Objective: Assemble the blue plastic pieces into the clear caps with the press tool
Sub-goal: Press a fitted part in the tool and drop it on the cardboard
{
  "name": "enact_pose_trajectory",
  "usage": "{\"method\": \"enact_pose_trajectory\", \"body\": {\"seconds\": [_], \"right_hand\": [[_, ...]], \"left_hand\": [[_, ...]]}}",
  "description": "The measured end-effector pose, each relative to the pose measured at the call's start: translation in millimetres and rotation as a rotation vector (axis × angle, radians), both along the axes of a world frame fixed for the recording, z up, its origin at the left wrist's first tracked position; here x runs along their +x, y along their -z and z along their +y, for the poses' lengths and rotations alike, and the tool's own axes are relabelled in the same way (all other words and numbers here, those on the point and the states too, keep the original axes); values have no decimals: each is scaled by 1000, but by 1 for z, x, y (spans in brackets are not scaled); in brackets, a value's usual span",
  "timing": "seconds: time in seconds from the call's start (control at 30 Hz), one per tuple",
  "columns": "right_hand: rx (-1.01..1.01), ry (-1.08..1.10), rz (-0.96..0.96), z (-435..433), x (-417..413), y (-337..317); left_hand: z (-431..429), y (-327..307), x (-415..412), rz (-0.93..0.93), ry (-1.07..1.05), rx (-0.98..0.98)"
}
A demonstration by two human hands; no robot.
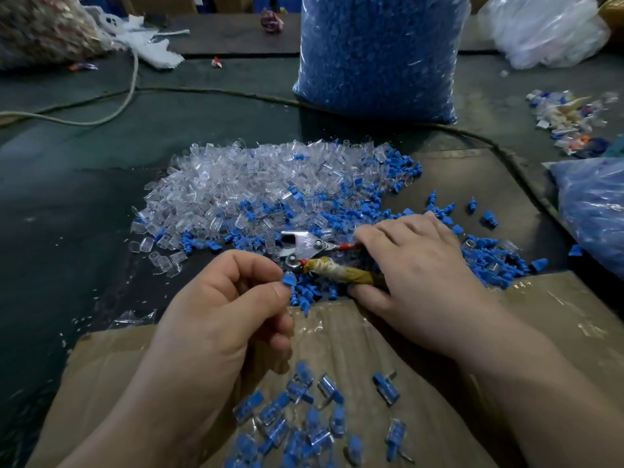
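Observation:
My left hand (pixel 216 305) pinches a small blue plastic piece (pixel 289 280) between thumb and forefinger, just left of the press tool's pivot. My right hand (pixel 415 268) grips the metal press tool (pixel 304 246) by its handles, one wrapped in brown tape (pixel 341 272), one red. The tool's jaws point left and lie over the mixed pile. A heap of clear caps (pixel 243 184) spreads behind the tool, with loose blue pieces (pixel 371 204) scattered to its right. Several assembled blue-in-clear caps (pixel 304 420) lie on the cardboard near me.
A tall clear bag of blue pieces (pixel 378 52) stands behind the pile. Another bag of blue parts (pixel 597 211) lies at the right edge. A cord (pixel 128 92) runs across the dark table. Flattened cardboard (pixel 111 373) covers the near side. Mixed scrap parts (pixel 567 119) sit far right.

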State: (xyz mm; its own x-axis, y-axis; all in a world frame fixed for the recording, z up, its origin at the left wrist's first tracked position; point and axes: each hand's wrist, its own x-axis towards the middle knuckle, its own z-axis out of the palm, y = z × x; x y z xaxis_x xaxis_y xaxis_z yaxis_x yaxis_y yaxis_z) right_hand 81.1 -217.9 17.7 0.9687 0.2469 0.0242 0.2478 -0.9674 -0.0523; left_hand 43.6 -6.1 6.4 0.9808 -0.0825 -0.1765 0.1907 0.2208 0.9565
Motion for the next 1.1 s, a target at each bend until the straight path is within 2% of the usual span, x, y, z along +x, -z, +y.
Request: {"method": "enact_pose_trajectory", "body": {"seconds": [0.13, 0.3, 0.4, 0.63, 0.9, 1.1], "right_hand": [[18, 41, -111, 0, -4, -4], [250, 40, -176, 2, -14, -14], [300, -40, -167, 0, -24, -19], [287, -100, -6, -3, -33, -22], [283, -145, 37, -3, -35, -24], [273, -148, 19, -4, -36, -25]], "left_hand": [[-1, 4, 1, -30, -45, 12], [4, 10, 4, -63, -176, 31], [5, 11, 5, -70, -180, 1], [7, 10, 8, -175, -176, 56], [6, 10, 8, -265, -157, 111], [3, 5, 4, -258, -160, 76]]}}
